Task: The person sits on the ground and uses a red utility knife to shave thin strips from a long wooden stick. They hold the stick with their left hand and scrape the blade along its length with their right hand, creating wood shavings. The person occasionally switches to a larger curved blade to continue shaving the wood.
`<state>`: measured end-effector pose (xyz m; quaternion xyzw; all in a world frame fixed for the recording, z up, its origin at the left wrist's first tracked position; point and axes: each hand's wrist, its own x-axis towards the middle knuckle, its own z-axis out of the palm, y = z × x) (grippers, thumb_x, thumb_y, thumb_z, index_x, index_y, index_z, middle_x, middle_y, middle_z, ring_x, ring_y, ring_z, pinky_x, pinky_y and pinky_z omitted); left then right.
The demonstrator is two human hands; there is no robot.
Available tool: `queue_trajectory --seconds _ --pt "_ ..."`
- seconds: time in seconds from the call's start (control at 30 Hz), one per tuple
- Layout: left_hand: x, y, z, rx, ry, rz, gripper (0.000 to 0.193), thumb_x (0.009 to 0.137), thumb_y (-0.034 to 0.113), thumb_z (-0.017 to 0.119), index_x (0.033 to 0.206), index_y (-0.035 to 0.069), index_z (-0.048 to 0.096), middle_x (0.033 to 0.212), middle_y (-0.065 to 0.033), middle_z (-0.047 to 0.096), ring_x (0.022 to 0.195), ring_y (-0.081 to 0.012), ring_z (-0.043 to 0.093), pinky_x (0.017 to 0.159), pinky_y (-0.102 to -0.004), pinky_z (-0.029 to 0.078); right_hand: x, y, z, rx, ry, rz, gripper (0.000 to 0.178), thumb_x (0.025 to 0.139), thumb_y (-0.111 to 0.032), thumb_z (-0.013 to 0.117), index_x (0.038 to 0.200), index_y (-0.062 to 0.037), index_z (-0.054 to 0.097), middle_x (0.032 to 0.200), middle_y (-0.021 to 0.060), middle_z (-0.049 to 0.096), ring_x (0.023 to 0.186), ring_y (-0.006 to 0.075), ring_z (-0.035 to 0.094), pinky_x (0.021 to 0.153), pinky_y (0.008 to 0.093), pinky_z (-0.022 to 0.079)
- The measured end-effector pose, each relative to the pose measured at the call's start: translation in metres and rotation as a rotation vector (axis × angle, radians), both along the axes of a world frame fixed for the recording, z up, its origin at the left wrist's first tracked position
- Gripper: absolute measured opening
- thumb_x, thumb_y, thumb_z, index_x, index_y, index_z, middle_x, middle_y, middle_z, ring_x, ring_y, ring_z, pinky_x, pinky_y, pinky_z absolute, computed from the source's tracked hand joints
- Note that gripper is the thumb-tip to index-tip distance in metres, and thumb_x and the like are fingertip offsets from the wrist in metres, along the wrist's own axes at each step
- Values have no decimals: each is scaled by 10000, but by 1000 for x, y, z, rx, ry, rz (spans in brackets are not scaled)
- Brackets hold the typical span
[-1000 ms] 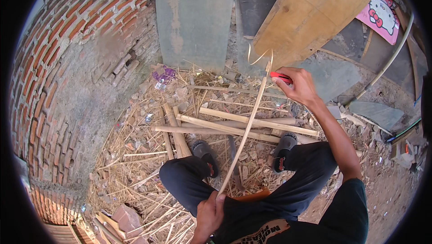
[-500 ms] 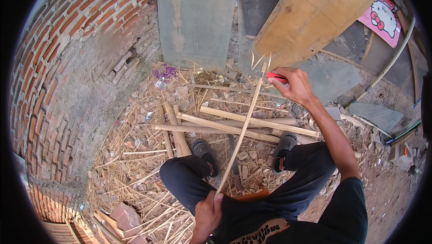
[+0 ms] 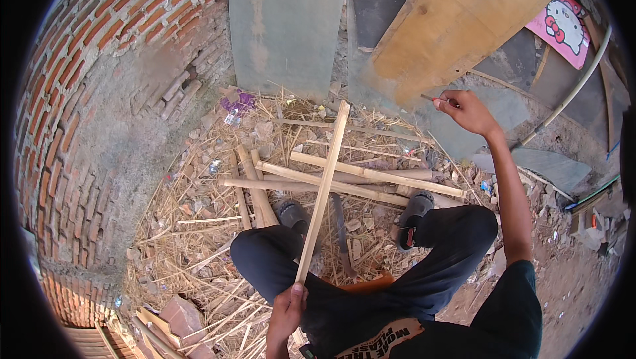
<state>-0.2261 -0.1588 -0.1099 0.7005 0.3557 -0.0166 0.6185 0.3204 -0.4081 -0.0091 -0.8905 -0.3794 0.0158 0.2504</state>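
I sit on the ground with my knees drawn up. My left hand [image 3: 289, 306] grips the near end of a long pale bamboo strip [image 3: 323, 187], which slants up and away to its far tip over the littered ground. My right hand [image 3: 468, 111] is raised out to the right, well clear of that tip, and pinches a small thin tool [image 3: 432, 99] with a reddish handle. Its blade is too small to make out. Several split bamboo slats [image 3: 371, 175] lie crosswise under the strip, just beyond my dark shoes [image 3: 416, 208].
A curved brick wall [image 3: 86, 94] closes the left side. Grey slabs [image 3: 285, 24] and a wooden board [image 3: 457, 18] lean at the back, beside a pink cartoon picture [image 3: 563, 28]. Straw and rubble [image 3: 199, 226] cover the ground. A dark long blade-like tool [image 3: 339, 223] lies between my feet.
My right hand has left the strip's far tip and swung out to the right with the small tool. The strip now lies straighter, its tip free.
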Motion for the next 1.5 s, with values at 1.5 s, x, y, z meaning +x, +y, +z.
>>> queue_trajectory --seconds 1.5 --pt "140 -34 59 278 -334 -136 577 1212 412 420 885 -15 629 643 -35 526 592 -129 494 574 -342 419 -240 67 -28 314 -325 301 274 951 -329 833 1072 -98 748 809 45 661 599 243 697 523 376 553"
